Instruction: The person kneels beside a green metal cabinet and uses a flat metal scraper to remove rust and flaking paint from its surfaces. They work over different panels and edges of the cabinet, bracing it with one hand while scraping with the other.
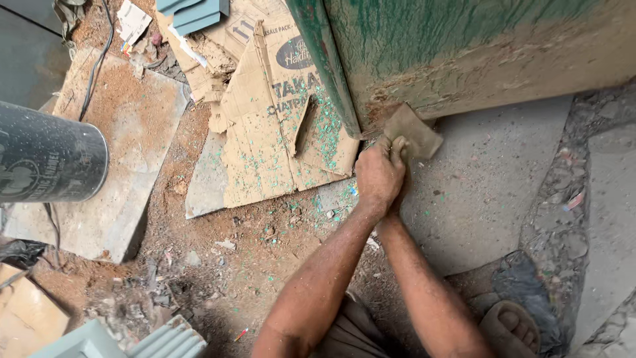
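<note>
Pressing sandpaper sheet (pixel 412 132) against bottom corner of green panel (pixel 464 53). Left hand (pixel 379 176) fingers curling tight on sheet; right hand hidden behind, grip unclear. Risk: sheet tearing on rusty edge, knuckles scraping floor (pixel 483 179).

Both hands (pixel 381 174) on sandpaper (pixel 412 131)

Cardboard (pixel 278 126) lies left of the door (pixel 477 46); cylinder (pixel 50 161) farther left.

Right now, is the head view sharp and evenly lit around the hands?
Head view: soft, even daylight, no glare; the left hand and sandpaper piece are sharp; the right hand is hidden behind the left; the grey cylinder at frame left looks slightly soft.
</note>
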